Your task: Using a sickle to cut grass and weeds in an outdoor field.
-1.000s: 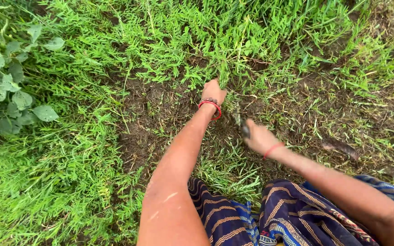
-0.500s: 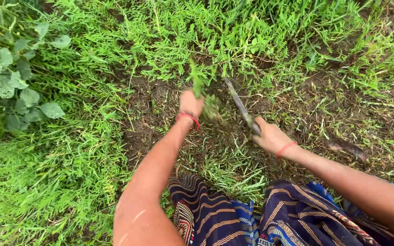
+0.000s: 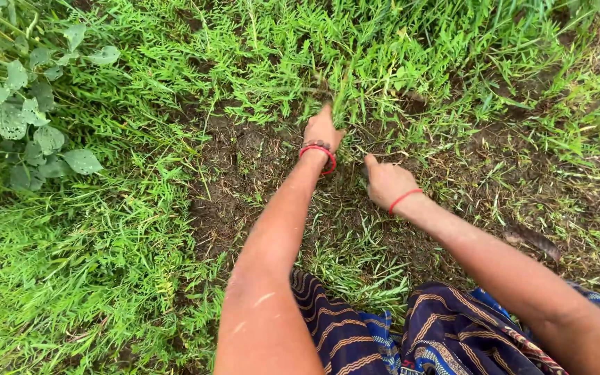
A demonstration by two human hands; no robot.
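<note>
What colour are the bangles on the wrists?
Red. The thin round red bangles sit one on each wrist, by the left hand and right hand, in the head view.

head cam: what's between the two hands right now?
In the head view, only a narrow strip of dark soil with thin grass blades separates the left hand from the right hand; no tool shows there.

No packages, labels, signs or screens show anywhere in the frame.
</note>
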